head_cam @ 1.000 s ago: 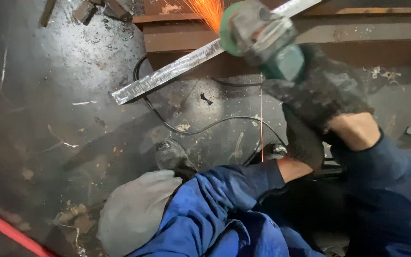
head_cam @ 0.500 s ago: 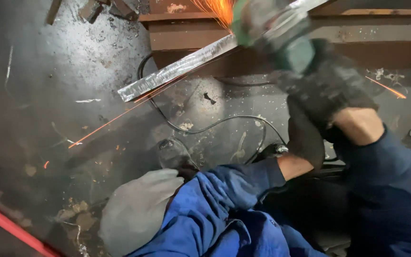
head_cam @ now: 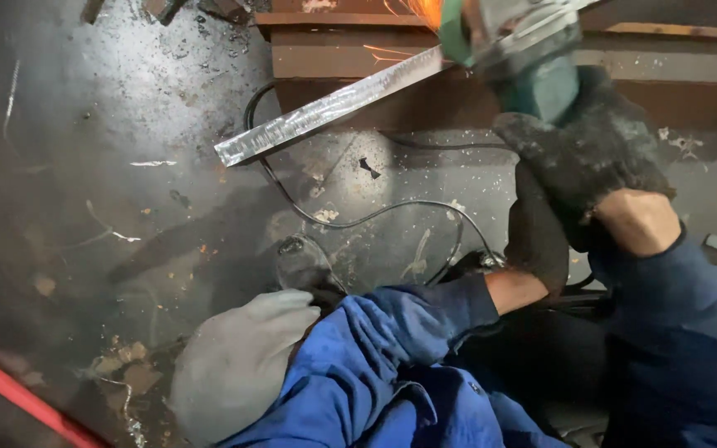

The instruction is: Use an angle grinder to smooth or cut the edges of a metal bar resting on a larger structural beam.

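A green angle grinder at the top edge presses its disc on a long shiny metal bar that lies slantwise across a brown steel beam. Orange sparks fly at the contact. My right hand, in a dark dirty glove, grips the grinder's body. My left hand, also in a dark glove, reaches up from a blue sleeve and holds the tool just under the right hand. The disc itself is mostly cut off by the frame's edge.
A black power cable loops over the dark, gritty metal floor. A grey rounded cover, shoe or glove, ends a blue-clothed limb at the bottom. A red rod crosses the lower left corner. Metal scraps lie at top left.
The grinder has shifted a little right and up along the bar. The long spark trails thrown left and right half a second ago are gone; sparks remain only at the disc.
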